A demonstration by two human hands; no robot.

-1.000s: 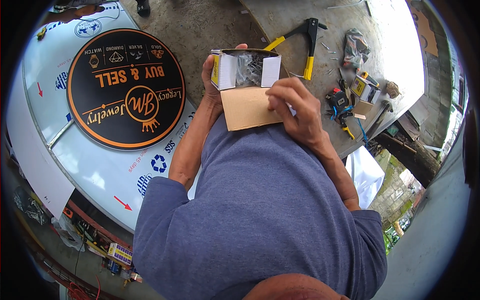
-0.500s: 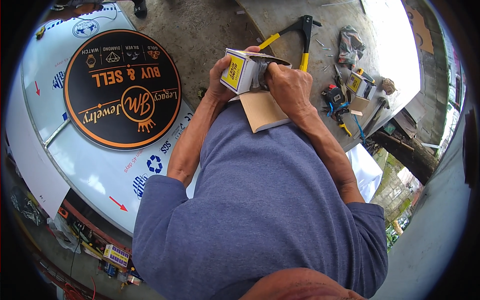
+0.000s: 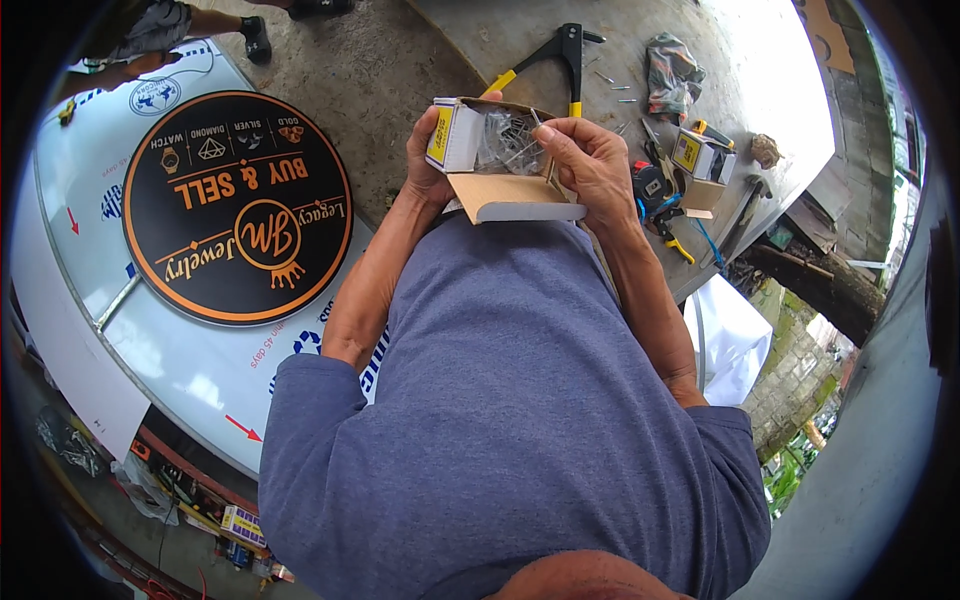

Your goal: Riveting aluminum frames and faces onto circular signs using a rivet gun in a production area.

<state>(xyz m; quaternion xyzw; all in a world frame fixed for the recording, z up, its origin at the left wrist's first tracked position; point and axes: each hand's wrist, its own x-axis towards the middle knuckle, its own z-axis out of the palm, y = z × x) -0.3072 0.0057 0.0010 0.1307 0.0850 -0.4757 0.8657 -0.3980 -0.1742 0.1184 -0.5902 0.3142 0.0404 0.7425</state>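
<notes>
The open box sits in the left hand, fingers wrapped around its left end. Loose rivets lie inside. At the box's right edge the right hand pinches a thin pin, fingertips nearly together. Beyond the box, a yellow-handled tool rests on the surface; left, a round sign.
</notes>
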